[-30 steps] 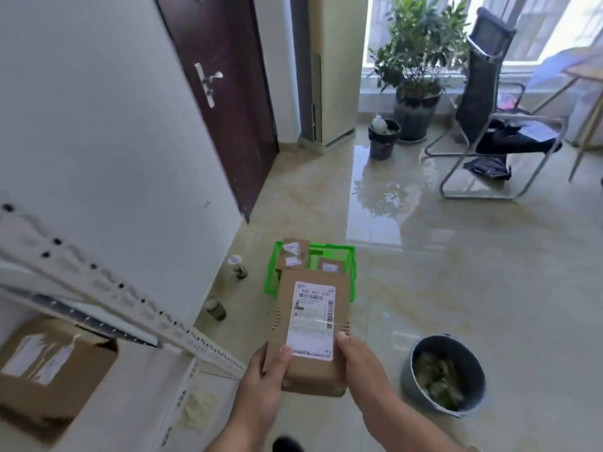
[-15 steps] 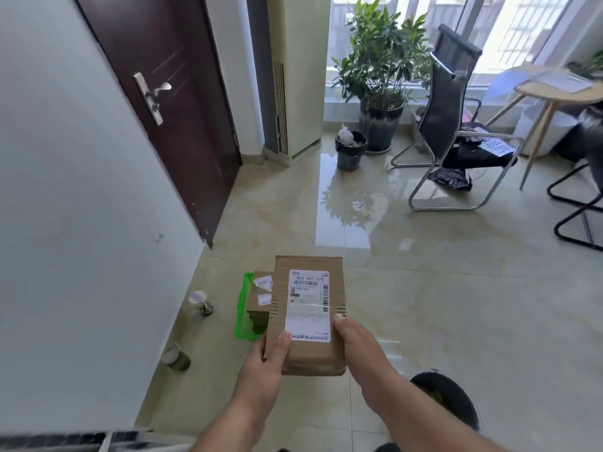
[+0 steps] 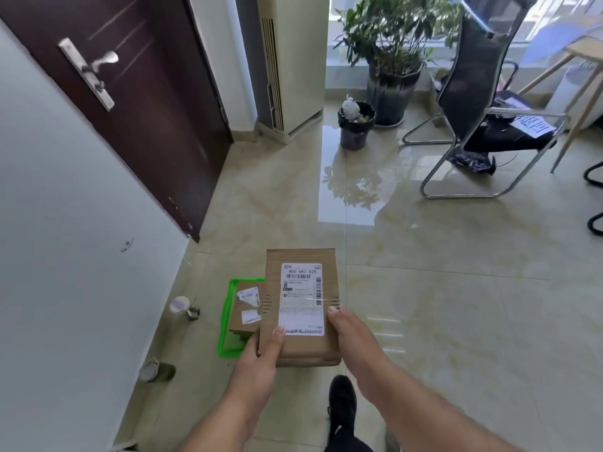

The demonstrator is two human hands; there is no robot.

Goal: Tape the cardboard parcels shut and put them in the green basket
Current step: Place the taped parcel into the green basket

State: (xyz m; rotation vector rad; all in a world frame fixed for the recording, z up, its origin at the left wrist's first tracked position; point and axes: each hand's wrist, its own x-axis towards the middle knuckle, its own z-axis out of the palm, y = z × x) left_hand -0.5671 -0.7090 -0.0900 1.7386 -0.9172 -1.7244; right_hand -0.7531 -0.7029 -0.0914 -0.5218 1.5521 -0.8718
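Gripping the cardboard parcel (image 3: pixel 301 308) at its near corners, left hand (image 3: pixel 261 360) and right hand (image 3: pixel 350 337) carry it above the green basket (image 3: pixel 225 321) by the wall; open floor (image 3: pixel 456 305) lies right. Basket looks nearer than before, a shoe (image 3: pixel 342 399) now showing.

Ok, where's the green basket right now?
In the head view, the green basket sits on the floor lower centre-left, near the white wall, partly behind the held parcel.
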